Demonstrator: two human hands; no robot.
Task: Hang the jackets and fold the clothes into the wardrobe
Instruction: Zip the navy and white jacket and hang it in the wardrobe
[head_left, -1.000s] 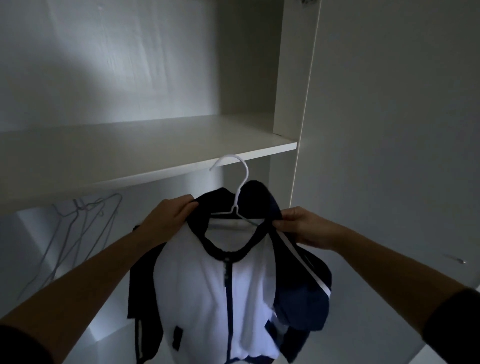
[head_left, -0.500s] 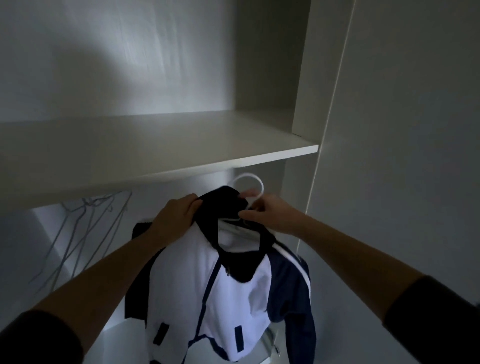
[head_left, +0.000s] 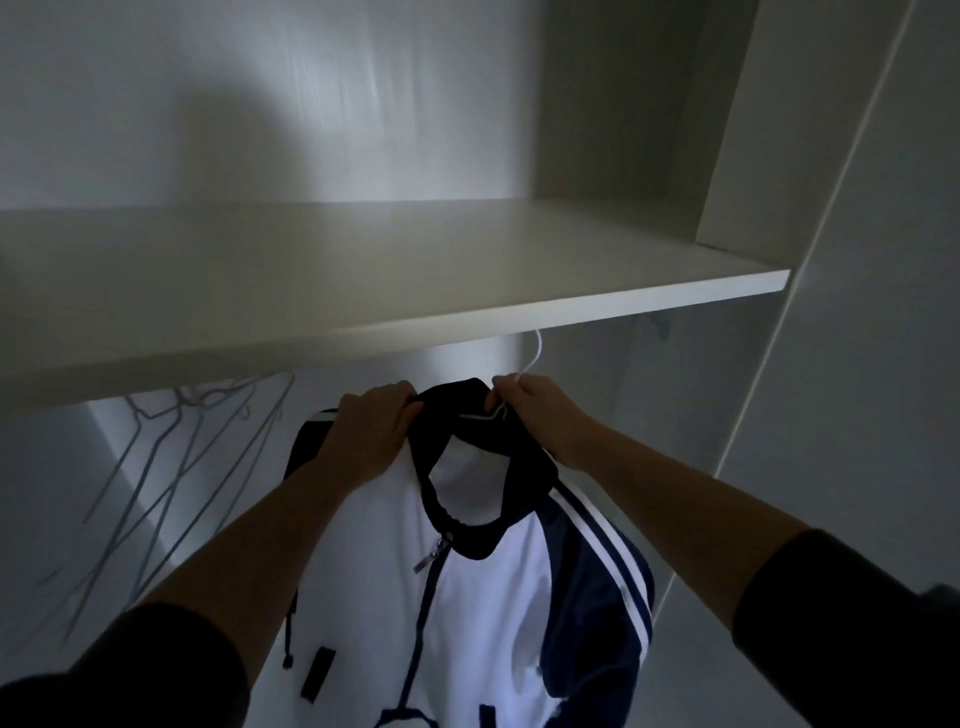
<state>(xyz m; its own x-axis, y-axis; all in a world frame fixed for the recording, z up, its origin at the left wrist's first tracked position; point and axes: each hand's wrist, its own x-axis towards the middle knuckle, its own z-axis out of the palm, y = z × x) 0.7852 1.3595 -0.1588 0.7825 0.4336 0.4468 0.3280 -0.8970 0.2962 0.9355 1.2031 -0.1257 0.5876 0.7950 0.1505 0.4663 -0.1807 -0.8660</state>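
Right grip (head_left: 540, 415) pinches the white hanger (head_left: 537, 353) at its neck, likely to land its hook beneath the shelf (head_left: 415, 291), while left grip (head_left: 374, 431) clutches the jacket (head_left: 483, 597) by its shoulder, steadying it inside the wardrobe (head_left: 737, 156).

This was the dim inside of a home wardrobe (head_left: 311, 104): a white shelf (head_left: 467, 291) ran across, and wire hangers (head_left: 171, 457) hung beneath it
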